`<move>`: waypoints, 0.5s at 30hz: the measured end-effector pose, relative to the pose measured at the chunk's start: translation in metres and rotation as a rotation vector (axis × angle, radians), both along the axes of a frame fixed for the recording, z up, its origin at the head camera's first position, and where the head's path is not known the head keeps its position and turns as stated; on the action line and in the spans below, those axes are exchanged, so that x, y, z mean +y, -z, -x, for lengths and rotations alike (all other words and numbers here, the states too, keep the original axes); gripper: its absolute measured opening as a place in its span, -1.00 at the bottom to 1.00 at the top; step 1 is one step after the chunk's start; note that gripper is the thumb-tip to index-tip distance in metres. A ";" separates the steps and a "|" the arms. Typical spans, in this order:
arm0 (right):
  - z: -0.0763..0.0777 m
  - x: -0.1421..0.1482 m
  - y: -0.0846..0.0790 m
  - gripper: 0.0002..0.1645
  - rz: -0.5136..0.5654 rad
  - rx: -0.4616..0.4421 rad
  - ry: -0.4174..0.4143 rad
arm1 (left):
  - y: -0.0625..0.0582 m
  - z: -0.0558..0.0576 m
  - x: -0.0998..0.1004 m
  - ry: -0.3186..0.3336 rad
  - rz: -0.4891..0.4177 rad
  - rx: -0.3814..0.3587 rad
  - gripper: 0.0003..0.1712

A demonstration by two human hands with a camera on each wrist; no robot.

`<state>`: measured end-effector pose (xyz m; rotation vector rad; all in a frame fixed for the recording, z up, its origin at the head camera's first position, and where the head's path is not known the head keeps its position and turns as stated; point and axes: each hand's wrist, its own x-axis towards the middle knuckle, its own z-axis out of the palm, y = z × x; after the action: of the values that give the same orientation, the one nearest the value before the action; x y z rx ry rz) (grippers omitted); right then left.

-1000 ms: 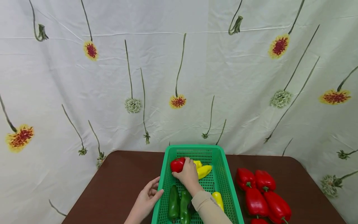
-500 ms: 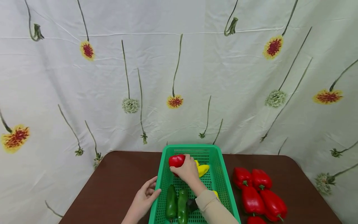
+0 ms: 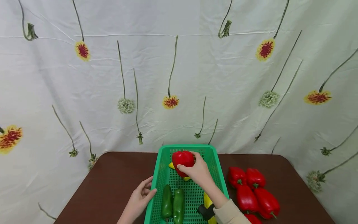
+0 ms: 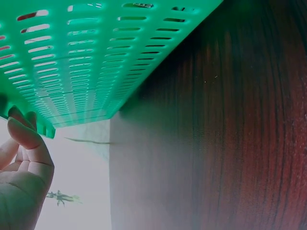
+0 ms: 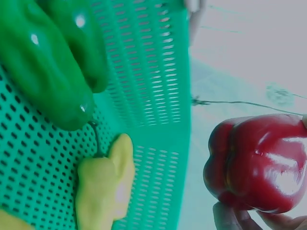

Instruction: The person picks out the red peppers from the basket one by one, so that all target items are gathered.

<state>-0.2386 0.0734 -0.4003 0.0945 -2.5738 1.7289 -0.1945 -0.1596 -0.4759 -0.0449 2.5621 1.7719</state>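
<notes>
My right hand (image 3: 199,172) holds a red bell pepper (image 3: 183,160) between thumb and fingers, raised over the far end of a green perforated basket (image 3: 187,146). In the right wrist view the pepper (image 5: 259,163) shows its lobed end, with fingertips at its underside. Beside the basket's left rim, my left hand (image 3: 139,199) has loosely bent fingers, the thumb and fingertips right at the rim. Inside the basket lie two long green peppers (image 3: 167,202) and, near the far end, yellow peppers (image 5: 98,191) partly hidden behind the red one in the head view.
Several red bell peppers (image 3: 247,199) lie in a cluster on the dark brown table (image 3: 117,174), right of the basket. Another yellow pepper (image 3: 207,200) sits under my right wrist, partly covered by a black device (image 3: 206,212). A flower-printed cloth (image 3: 184,77) hangs behind.
My right hand has lifted the red bell pepper from the basket's far left corner and brought it rightward, over the yellow peppers. The left hand stays at the rim. The head view has shifted slightly.
</notes>
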 end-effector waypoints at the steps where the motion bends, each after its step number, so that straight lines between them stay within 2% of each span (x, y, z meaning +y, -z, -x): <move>1: -0.004 0.005 -0.002 -0.09 0.016 -0.009 -0.003 | 0.000 0.000 0.000 -0.003 -0.002 -0.003 -0.30; 8: -0.033 0.041 -0.014 -0.05 0.039 -0.057 0.043 | 0.000 0.004 -0.002 -0.004 0.017 0.001 -0.29; 15: -0.060 0.076 -0.010 -0.08 0.087 -0.077 0.088 | 0.000 0.004 -0.002 0.001 0.030 -0.002 -0.30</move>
<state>-0.1783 0.1491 -0.3900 -0.0882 -2.5078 1.8450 -0.1990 -0.1617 -0.4764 -0.0464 2.5875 1.7321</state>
